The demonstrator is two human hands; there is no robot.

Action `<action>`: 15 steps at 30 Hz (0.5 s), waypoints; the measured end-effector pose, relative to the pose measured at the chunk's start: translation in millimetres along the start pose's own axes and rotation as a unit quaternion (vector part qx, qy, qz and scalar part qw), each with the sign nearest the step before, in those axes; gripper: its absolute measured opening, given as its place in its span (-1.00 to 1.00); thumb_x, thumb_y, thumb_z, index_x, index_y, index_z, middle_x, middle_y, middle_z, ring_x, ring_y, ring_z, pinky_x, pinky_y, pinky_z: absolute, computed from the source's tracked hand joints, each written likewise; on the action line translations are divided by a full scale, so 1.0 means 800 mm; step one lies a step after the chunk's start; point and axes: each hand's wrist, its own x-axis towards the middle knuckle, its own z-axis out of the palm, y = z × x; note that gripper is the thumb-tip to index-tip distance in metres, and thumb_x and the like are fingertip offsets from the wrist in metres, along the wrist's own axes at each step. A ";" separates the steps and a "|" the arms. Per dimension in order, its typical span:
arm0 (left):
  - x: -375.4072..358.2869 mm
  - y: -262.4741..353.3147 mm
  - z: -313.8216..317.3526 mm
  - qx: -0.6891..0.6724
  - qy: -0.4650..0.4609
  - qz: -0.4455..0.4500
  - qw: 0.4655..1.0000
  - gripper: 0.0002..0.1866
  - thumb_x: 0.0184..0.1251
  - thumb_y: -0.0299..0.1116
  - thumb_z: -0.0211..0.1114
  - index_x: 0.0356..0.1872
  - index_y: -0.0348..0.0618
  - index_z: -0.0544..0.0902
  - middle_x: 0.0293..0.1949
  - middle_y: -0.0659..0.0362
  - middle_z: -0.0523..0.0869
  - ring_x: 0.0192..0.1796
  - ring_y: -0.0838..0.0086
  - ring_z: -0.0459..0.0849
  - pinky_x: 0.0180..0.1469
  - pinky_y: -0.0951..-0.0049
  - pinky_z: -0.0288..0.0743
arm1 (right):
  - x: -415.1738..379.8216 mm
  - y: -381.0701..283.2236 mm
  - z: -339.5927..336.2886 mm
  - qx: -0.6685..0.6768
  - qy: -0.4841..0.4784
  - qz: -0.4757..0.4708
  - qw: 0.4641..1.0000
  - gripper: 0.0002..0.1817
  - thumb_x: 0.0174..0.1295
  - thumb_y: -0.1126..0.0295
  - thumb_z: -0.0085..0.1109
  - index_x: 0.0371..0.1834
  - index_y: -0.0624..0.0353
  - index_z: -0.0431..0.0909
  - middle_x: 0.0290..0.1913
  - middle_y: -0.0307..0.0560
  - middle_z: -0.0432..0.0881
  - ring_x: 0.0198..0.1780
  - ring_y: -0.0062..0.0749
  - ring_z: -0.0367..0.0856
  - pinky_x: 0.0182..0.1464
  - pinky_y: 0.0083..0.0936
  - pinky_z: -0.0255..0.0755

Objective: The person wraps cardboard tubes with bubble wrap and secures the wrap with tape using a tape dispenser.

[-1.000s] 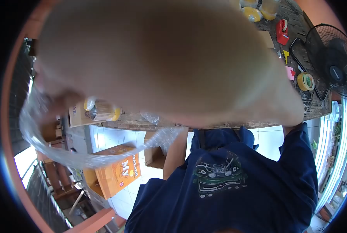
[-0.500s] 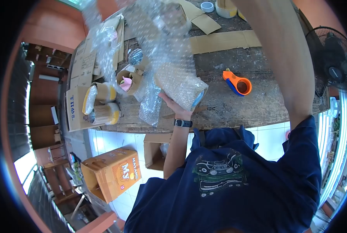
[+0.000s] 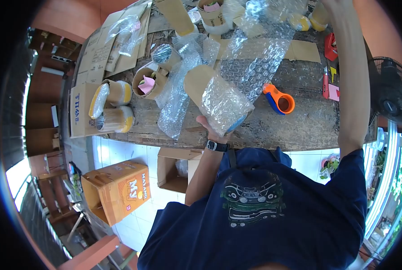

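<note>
A cardboard tube (image 3: 200, 83) lies slanted near the front edge of the table, its lower half under clear bubble wrap (image 3: 223, 105). My left hand (image 3: 216, 129) is closed around the tube's near end, where a patch of blue shows. From the tube a long strip of bubble wrap (image 3: 255, 63) stretches up and right to the far side. My right forearm (image 3: 352, 67) reaches up to the top edge of the view; the hand itself is cut off. An orange and blue tape dispenser (image 3: 282, 102) rests right of the tube.
Taped cardboard tubes (image 3: 120, 119) stand at the left beside flattened cardboard (image 3: 95, 58). A red cutter (image 3: 325, 83) and a red stapler-like item (image 3: 330, 47) lie at the right. A fan (image 3: 390, 90) stands past the table. Open boxes (image 3: 120, 189) sit on the floor.
The bubble wrap has swung rightward and now stretches as a strip toward the upper right. My right arm has shifted right, and the tube's bare upper part is now uncovered.
</note>
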 end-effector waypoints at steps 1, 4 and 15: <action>-0.001 0.006 -0.001 -0.001 0.001 0.003 1.000 0.40 -0.36 0.57 0.32 0.50 -0.10 -0.01 0.43 -0.11 0.21 0.42 0.03 0.26 0.40 -0.07 0.28 | 0.001 -0.001 -0.024 0.000 0.006 0.014 1.000 -0.72 0.28 0.65 0.02 0.03 0.59 0.39 0.05 0.14 0.52 0.09 -0.28 0.57 0.10 -0.65 0.57; -0.008 0.023 0.011 0.030 0.002 0.009 1.000 0.38 -0.33 0.56 0.32 0.50 -0.09 -0.01 0.44 -0.12 0.17 0.43 0.03 0.25 0.38 -0.08 0.30 | -0.028 0.042 -0.134 -0.103 0.007 -0.037 0.994 -0.64 0.30 0.60 0.03 0.12 0.60 0.35 0.02 0.10 0.57 0.04 -0.33 0.59 0.00 -0.62 0.56; -0.011 0.080 0.053 -0.193 -0.093 0.106 0.971 0.14 -0.01 0.46 0.21 0.48 -0.07 0.06 0.42 -0.04 0.21 0.43 0.01 0.22 0.41 -0.11 0.19 | -0.294 0.303 -0.152 -0.080 0.272 0.141 0.949 -0.65 0.13 0.68 0.12 0.03 0.49 0.45 -0.04 0.10 0.60 -0.07 -0.18 0.66 0.02 -0.39 0.61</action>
